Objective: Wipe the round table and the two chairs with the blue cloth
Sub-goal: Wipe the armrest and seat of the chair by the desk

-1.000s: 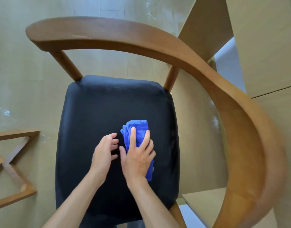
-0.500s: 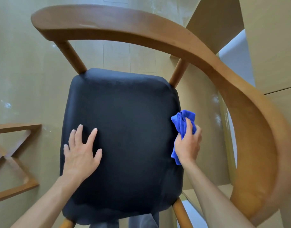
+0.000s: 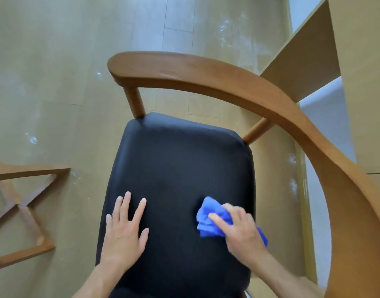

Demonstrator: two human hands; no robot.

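1. Head view looks down on the right hand (image 3: 241, 230), whose fingers (image 3: 217, 219) curl over the bunched blue cloth (image 3: 208, 220) and press it onto the seat.
2. Most of the cloth pokes out to the left of those fingers; a small corner shows at the right, behind the wrist.
3. Over at the left, the left hand (image 3: 124, 231) lies flat with fingers spread, holding nothing, resting on the near left part of the black seat (image 3: 180, 164).
4. Around the seat curves the wooden backrest (image 3: 238, 89) of the chair, untouched by either hand.
5. Progress, as a judgement: seat wiping is under way near the right edge; the backrest and legs look still to do, and neither the round table nor a second chair is clearly in sight.
6. A wooden frame (image 3: 23, 203) stands on the floor at far left.
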